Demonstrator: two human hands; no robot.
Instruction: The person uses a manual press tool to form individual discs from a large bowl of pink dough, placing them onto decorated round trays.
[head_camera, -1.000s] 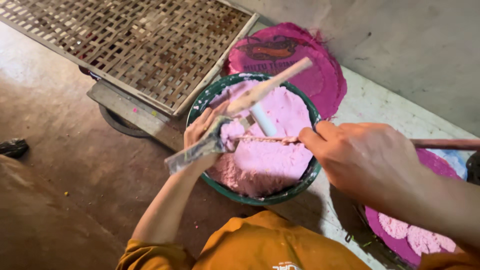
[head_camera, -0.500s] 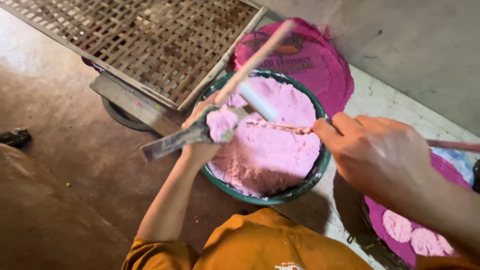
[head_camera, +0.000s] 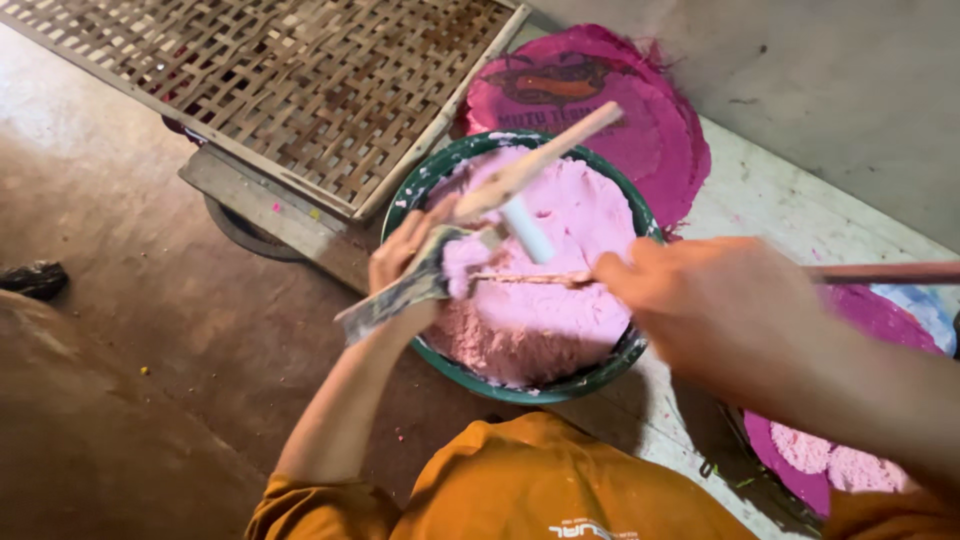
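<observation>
A big green bowl (head_camera: 600, 370) sits low in front of the person, and it is full of soft pink paste (head_camera: 560, 300). The bowl is the middle of the work. It rests beside a flat woven bamboo tray (head_camera: 290, 90) and just in front of a round pink-stained mat (head_camera: 640, 110).

The left hand (head_camera: 405, 255) is over the near left rim of the bowl. Its grip is closed around a flat, messy scraper (head_camera: 385, 300), and a lump of pink paste sits on the blade. A pale wooden paddle (head_camera: 545, 160) and a short white tube (head_camera: 527, 230) also lean up out of that side of the bowl. I think the left hand holds the paddle too, but the view is too crowded to be sure.

The right hand (head_camera: 720, 310) is near the right rim. Its grip is wrapped tight on a thin stick (head_camera: 530, 277) that points across the paste to the lump on the scraper. A reddish rod (head_camera: 880, 272) shows behind the hand, and it may be the stick's other end.

This looks like the scooping and shaping step. The stick seems ready to push or trim the lump on the blade. The next move needs a steady left hand and a gentle, slow touch from the stick, so the soft lump does not slip back into the bowl.

At the lower right a dark pink tray (head_camera: 770, 450) holds more pale pink lumps (head_camera: 830, 460).
</observation>
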